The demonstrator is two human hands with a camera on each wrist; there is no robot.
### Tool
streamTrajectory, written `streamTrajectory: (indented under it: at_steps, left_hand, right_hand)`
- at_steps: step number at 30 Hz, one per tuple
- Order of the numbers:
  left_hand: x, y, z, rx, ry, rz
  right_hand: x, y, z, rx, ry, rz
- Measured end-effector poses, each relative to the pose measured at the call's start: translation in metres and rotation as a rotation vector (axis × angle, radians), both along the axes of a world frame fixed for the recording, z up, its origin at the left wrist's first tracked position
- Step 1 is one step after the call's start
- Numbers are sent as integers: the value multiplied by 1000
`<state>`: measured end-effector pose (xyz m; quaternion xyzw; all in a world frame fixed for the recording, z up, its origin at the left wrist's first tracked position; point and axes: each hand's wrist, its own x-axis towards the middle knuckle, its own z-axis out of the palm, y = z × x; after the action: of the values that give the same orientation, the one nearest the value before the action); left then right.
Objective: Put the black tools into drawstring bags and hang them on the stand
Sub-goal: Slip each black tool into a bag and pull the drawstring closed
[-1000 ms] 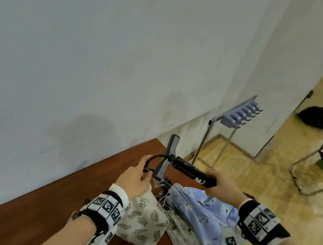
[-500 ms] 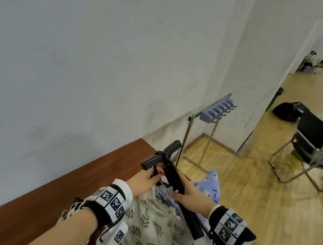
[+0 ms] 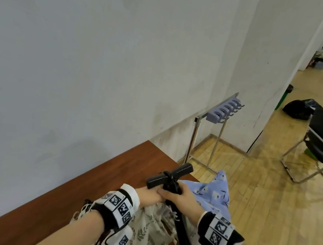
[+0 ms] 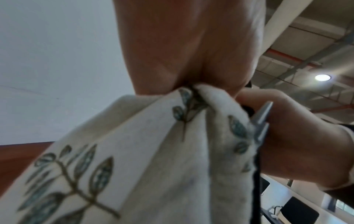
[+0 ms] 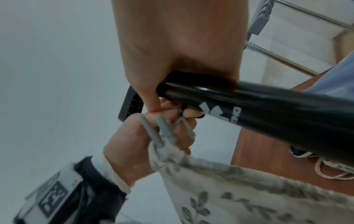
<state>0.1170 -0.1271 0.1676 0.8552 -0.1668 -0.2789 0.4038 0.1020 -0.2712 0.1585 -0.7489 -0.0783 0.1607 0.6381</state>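
Left hand grips the gathered top of the leaf-print drawstring bag, held up over the near right corner of the brown table. Right hand is clenched round the tube of the black tool, a pump-like thing with a T-handle up top; its lower end runs down past the right wrist, just beside the bag; can't tell if it's inside. Left wrist view adds what the head view hides: bag cloth bunched in the left fist, grey cord ends sticking out next to the right hand. Right wrist view shows those cord ends in the left fingers and loose beige string lying on the table. Blue floral bag lies just right of the hands at the table's edge. Farther off: metal stand with a row of lilac hooks against the white wall, wood floor, black folding chair far right. Tube has white lettering, only "TING" readable.
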Motion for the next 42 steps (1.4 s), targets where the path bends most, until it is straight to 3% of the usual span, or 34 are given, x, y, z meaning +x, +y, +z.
streamTrajectory:
  at_steps: [6, 8, 14, 19, 21, 28, 32, 36, 42]
  left_hand:
    - [5, 11, 5, -75, 118, 141]
    - [8, 19, 2, 46, 106, 148]
    - [4, 31, 1, 334, -145, 94]
    - [-4, 21, 6, 684, -215, -8]
    - [-7, 18, 4, 717, -260, -33]
    - [-11, 36, 4, 496, -468, -11]
    - [-5, 42, 3, 234, -546, 3]
    - [-3, 42, 10, 9, -510, 35]
    - [-10, 38, 22, -141, -574, -2]
  right_hand:
    - [16, -17, 4, 9, 40, -162]
    - [17, -29, 8, -19, 35, -158]
    - [12, -48, 21, -25, -70, -135]
    - [2, -48, 23, -11, -9, 42]
    - [0, -44, 18, -17, 43, 96]
    - [5, -37, 27, 186, 129, 131]
    - [6, -31, 30, 310, 340, 215]
    - [-2, -20, 35, 212, 542, 456]
    - [-5, 0, 20, 149, 585, 597]
